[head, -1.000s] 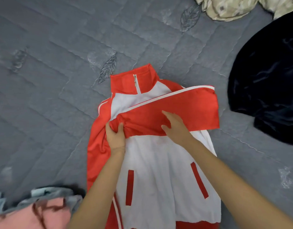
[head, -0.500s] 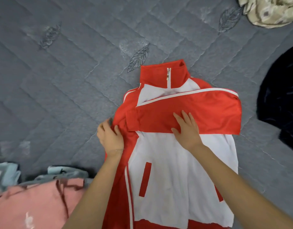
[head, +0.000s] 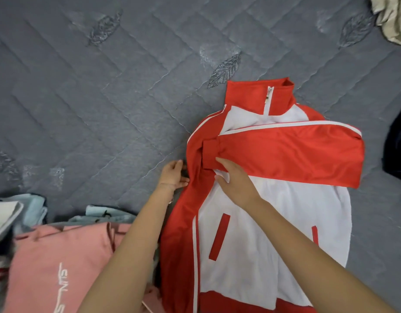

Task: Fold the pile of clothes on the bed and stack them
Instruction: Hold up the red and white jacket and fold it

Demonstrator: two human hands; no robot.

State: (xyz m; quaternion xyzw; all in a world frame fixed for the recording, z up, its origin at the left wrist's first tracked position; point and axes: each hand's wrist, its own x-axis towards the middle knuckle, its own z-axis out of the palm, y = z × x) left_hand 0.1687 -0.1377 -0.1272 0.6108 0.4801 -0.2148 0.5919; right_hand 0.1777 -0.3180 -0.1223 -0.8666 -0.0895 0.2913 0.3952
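Note:
A red and white zip jacket (head: 274,222) lies face up on the grey quilted bed (head: 104,109), collar pointing away from me. One red sleeve (head: 285,154) is folded across the chest. My right hand (head: 234,181) lies flat on the jacket at that sleeve's cuff, fingers straight. My left hand (head: 173,175) is at the jacket's left edge, fingertips at the edge of the other red sleeve, which runs down the left side. Whether it pinches the cloth is unclear.
A pink garment with white lettering (head: 59,267) lies on a stack of light blue and white clothes (head: 25,213) at lower left. A dark navy garment (head: 398,143) sits at the right edge, a beige patterned one (head: 393,16) at top right.
The view has shifted, so the jacket sits further right. My left hand let go of the folded sleeve's cuff and moved out to the jacket's left edge. My right hand slid left to the cuff.

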